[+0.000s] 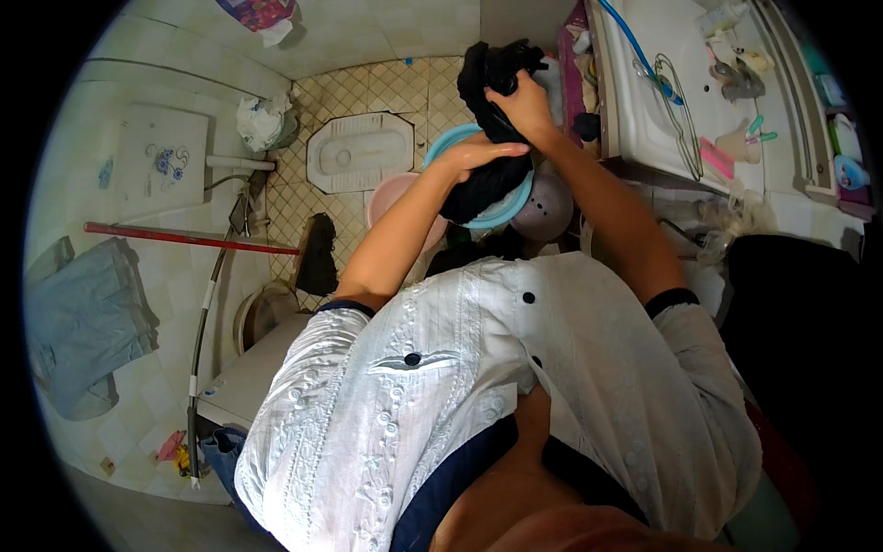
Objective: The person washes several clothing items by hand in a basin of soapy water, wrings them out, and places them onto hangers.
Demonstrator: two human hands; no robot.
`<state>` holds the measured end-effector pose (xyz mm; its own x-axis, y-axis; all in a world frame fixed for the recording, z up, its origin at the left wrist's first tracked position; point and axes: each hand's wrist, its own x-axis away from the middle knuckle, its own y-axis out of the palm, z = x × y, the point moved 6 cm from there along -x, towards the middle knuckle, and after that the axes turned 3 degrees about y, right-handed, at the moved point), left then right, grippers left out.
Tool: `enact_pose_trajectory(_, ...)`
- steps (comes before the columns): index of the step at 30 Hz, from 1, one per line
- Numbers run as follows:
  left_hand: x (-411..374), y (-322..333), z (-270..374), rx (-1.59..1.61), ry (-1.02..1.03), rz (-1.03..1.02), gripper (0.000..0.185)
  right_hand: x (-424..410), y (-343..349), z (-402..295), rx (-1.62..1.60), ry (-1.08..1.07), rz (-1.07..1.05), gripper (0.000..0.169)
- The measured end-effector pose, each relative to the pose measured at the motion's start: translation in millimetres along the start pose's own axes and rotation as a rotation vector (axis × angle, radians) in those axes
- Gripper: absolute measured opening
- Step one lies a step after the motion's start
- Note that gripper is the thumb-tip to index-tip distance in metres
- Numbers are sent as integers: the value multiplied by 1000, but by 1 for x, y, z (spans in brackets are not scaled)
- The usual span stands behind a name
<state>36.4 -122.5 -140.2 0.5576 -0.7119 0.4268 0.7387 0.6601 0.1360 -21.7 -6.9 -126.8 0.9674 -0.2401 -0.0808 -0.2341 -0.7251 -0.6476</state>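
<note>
A black wet-looking garment is bunched up above a light-blue basin, and its lower part hangs into the basin. My right hand grips the raised bunch, thumb across the cloth. Lower down, my left hand lies around the same cloth with its thumb stretched out over it; its other fingers are largely hidden. Some whitish, suds-like matter shows at the basin's near inner side. A pink basin stands at its left, partly behind my left forearm.
A greyish-purple round vessel with holes is right of the blue basin. Beyond, a squat toilet is set in the tiled floor. A red-handled brush leans at left. The white sink on the right holds a blue hose and wire hangers.
</note>
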Motion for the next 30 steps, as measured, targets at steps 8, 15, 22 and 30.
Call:
enact_pose_trajectory(8,-5,-6,-7,1065,89,22,47,18,-3,-29,-118,162,-158,67)
enact_pose_trajectory(15,15,27,34,1356,135,-271,52,36,10,22,-1547,577,-389,79)
enact_pose_trajectory(22,12,47,15,1367,-5,-205,51,29,-3,-18,-1959,330,-781,73)
enact_pose_trajectory(30,17,34,38,411,-24,128,47,-18,-27,-27,-521,47,-423,33)
